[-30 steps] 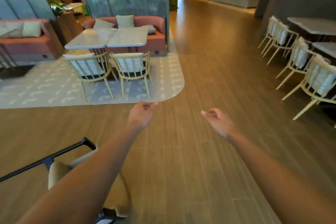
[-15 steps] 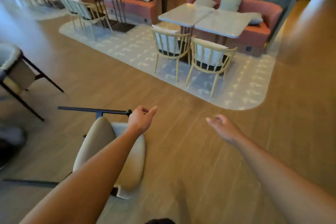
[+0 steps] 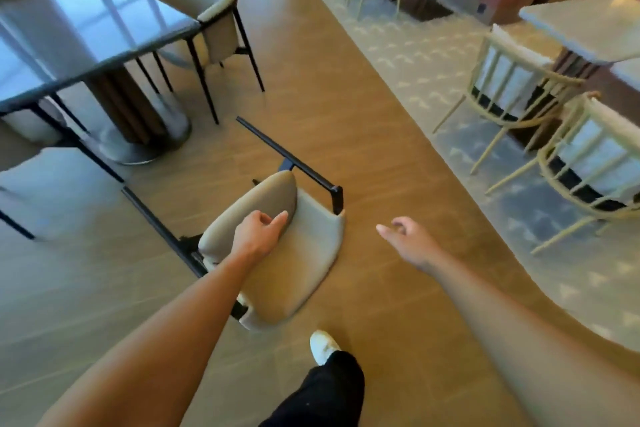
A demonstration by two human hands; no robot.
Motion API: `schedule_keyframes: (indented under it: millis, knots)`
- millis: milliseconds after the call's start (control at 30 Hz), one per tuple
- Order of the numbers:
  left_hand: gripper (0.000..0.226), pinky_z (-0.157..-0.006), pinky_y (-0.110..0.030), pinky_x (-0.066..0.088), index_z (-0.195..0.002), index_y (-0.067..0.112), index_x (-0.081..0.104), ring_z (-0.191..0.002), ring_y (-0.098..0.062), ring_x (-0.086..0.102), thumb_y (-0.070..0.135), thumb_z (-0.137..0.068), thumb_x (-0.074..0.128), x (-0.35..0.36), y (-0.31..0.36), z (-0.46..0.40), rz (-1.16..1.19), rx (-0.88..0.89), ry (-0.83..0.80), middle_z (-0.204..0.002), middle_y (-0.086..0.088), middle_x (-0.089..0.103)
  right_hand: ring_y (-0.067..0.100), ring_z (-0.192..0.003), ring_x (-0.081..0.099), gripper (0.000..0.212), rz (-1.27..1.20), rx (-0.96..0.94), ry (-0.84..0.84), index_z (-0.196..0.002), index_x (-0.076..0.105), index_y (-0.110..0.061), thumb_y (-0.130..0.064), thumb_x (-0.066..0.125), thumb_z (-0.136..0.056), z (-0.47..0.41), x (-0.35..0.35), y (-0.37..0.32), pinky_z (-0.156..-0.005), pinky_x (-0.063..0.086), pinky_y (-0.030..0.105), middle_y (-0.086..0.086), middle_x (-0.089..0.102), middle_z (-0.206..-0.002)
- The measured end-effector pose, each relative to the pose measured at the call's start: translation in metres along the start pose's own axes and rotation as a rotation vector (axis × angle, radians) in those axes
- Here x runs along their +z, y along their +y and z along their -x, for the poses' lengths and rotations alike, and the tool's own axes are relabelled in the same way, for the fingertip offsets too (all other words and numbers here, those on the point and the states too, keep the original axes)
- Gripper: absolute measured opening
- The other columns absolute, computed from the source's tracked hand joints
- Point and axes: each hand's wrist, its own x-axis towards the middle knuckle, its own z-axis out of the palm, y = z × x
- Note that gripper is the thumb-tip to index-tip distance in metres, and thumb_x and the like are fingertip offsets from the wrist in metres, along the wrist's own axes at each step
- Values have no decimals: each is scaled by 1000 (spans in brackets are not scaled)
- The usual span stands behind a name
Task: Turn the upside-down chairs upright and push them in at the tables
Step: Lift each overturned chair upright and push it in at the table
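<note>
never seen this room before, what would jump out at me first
A beige chair lies tipped over on the wood floor at centre, black legs sticking out. The left hand is at its cushion while the right hand hangs open beside it. A glossy table stands upper left.

The overturned chair (image 3: 287, 274) wears matt beige cloth over a black metal frame. At ten o'clock the bench (image 3: 86, 31) has a glossy, reflective top. The floor (image 3: 381, 156) looks like smooth wood planks. At two o'clock, a patterned rug (image 3: 415, 55) carries pale wooden spindle chairs (image 3: 512, 94).
</note>
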Motion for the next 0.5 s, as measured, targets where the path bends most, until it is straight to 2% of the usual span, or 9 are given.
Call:
schedule_keyframes:
  millis: [133,333,433,500]
  knots:
    - [48,-61,-25,43,-103,24,60,-84,-9,61,70,-91,59,15,-17,-41,12,-134,17,-97,4,66,27,-133,52,73,103,3,-131,-152,45,-14,-60,61,-96,-68,8,-23,-104,44,38,11,50,-150]
    - [51,-67,-32,50,-103,22,59,-85,-12,63,71,-89,60,29,-29,-77,29,-288,61,-95,4,66,28,-137,48,80,193,-9,-240,-154,42,-19,-65,61,-92,-151,3,-45,-103,43,42,7,44,-154]
    - [54,-67,-32,49,-106,22,59,-84,-11,61,73,-88,59,36,-42,-79,40,-388,84,-96,5,64,29,-138,47,79,225,-16,-240,-154,42,-19,-64,63,-92,-185,11,-44,-103,43,43,9,42,-155]
    - [55,-72,-36,54,-105,22,59,-84,-14,62,75,-88,58,41,-50,-79,29,-457,82,-95,4,64,30,-139,44,78,232,-6,-246,-154,42,-21,-62,64,-91,-206,19,-45,-104,42,45,9,40,-157]
